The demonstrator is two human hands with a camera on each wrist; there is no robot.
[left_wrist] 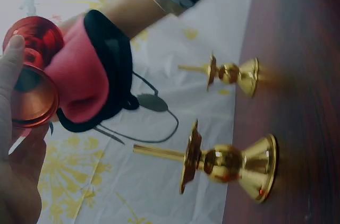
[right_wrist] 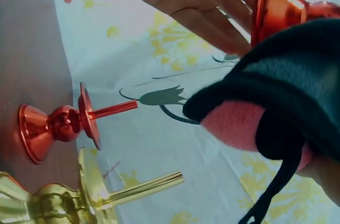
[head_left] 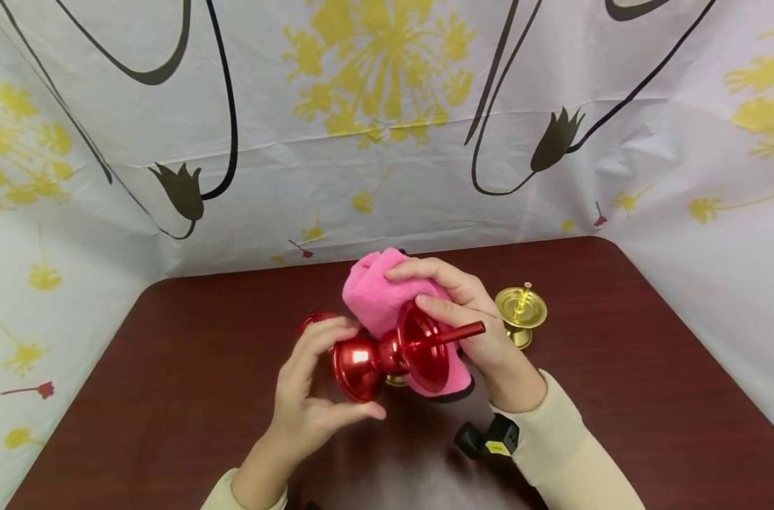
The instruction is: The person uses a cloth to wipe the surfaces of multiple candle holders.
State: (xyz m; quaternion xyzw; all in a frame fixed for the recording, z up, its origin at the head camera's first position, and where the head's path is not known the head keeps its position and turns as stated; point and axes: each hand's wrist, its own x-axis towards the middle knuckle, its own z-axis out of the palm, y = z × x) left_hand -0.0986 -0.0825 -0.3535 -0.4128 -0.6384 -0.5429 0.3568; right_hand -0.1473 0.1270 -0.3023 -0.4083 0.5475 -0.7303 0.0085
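A shiny red candlestick (head_left: 358,361), with a cup-shaped base, a dish and a thin spike, is held tilted above the table, its spike pointing right. My left hand (head_left: 307,389) grips it at the base end. My right hand (head_left: 466,308) holds a pink cloth (head_left: 380,290) with dark edging against the candlestick, behind its dish. In the right wrist view, the cloth's dark edge and loop (right_wrist: 276,181) hang in front and cover part of the candlestick. The left wrist view shows the cloth (left_wrist: 85,75) touching its middle.
A gold candlestick (head_left: 521,312) stands at the right on the dark red table (head_left: 189,382). Another gold candlestick (left_wrist: 226,164) is mostly hidden in the head view. A second red candlestick (right_wrist: 58,123) stands behind my left hand. A patterned white sheet (head_left: 259,177) hangs around the table.
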